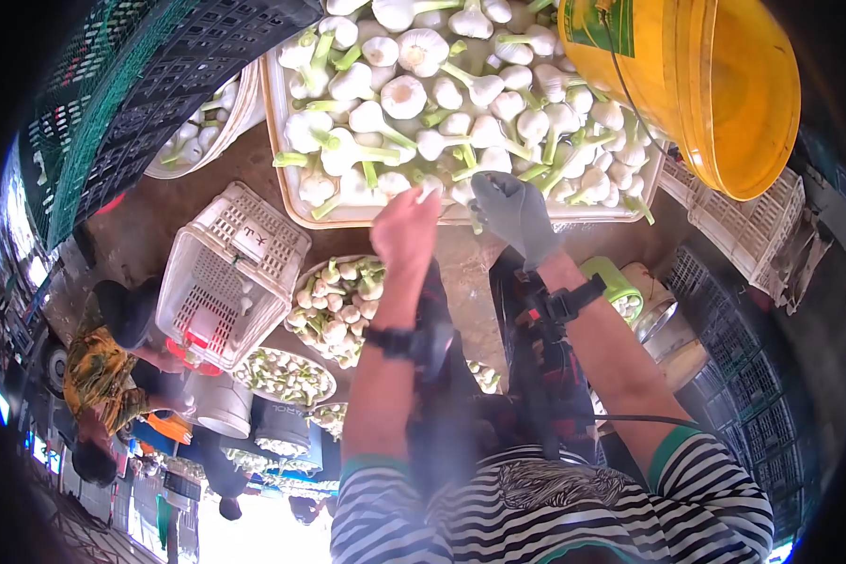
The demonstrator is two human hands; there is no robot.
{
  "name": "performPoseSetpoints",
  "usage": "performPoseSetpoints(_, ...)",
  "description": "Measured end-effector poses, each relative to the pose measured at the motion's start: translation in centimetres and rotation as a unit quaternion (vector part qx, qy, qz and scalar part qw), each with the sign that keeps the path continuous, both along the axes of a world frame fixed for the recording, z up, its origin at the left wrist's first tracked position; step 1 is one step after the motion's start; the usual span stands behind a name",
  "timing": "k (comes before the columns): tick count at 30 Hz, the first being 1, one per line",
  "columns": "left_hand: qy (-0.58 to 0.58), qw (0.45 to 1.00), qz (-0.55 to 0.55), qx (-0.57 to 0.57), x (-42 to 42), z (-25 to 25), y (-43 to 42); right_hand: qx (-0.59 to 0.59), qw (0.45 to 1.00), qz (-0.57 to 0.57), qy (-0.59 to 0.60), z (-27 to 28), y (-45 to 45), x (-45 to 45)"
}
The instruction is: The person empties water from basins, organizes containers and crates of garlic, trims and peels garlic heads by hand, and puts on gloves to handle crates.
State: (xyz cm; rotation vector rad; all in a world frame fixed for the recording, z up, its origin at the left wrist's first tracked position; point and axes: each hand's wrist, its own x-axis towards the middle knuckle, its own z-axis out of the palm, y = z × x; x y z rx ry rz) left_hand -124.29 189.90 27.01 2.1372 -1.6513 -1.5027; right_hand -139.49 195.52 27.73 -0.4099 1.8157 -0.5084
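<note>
A wide white tray [280,179] full of garlic bulbs [423,52] with cut green stems lies before me. Over its near rim is my bare left hand [407,224], its fingers closed at a small white garlic bulb [430,185]. Just to the right, my right hand [515,214] wears a grey glove. Its fingers are curled together at the rim beside a green stem; what they grip is hidden. The two hands are apart.
A yellow bucket [747,103] leans over the tray's right corner. Dark crates [179,85] stand upper left, a white crate [254,235] below them. Garlic baskets [287,374] and a green container [614,282] flank my legs. A person [99,376] works at lower left.
</note>
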Motion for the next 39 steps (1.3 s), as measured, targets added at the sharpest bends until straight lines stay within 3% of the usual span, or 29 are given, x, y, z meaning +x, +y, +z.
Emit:
performPoseSetpoints(1,-0.073,0.99,-0.123,0.001,-2.5,0.7,-1.5,-0.064,0.996,0.055,0.038,-0.3,1.2,-0.5)
performPoseSetpoints(2,-0.135,0.976,-0.142,-0.09,-4.0,-1.2,-0.9,-0.096,0.99,0.088,0.056,0.1,1.5,-0.9)
performPoseSetpoints(7,-0.152,0.961,-0.224,-0.059,-5.9,-2.8,-2.3,-0.119,0.966,0.203,0.106,2.4,2.5,-2.4)
performPoseSetpoints(10,-0.196,0.938,-0.287,-0.015,-6.5,-2.6,-2.7,-0.106,0.976,0.175,0.07,1.7,3.2,-2.5)
performPoseSetpoints(13,-0.195,0.911,-0.355,-0.084,-6.1,-4.7,-1.8,-0.102,0.989,0.108,0.011,0.7,4.4,-2.4)
performPoseSetpoints(20,-0.099,0.979,-0.169,-0.046,-4.8,-3.3,-2.1,-0.198,0.975,0.088,0.052,0.7,5.2,-3.2)
performPoseSetpoints(23,0.071,0.995,-0.056,-0.043,-2.5,-3.8,-1.8,-0.165,0.985,0.038,-0.026,0.9,5.3,-3.8)
performPoseSetpoints(25,0.215,0.975,0.044,0.046,-1.3,-2.3,-1.4,-0.145,0.985,-0.009,-0.098,0.8,5.2,-4.2)
performPoseSetpoints(29,0.341,0.929,0.05,0.133,-0.6,1.6,-1.7,-0.033,0.938,-0.213,-0.273,5.7,-0.2,-4.1)
performPoseSetpoints(32,0.365,0.914,0.047,0.171,-0.7,2.8,-1.4,-0.095,0.912,-0.226,-0.328,5.6,-0.9,-4.2)
performPoseSetpoints(35,0.435,0.862,0.15,0.212,-1.6,3.4,-1.1,-0.121,0.904,-0.193,-0.363,4.6,-0.9,-4.9)
performPoseSetpoints(39,0.46,0.819,0.248,0.236,-2.7,3.7,-1.1,-0.167,0.967,-0.066,-0.182,6.3,-0.2,-4.7)
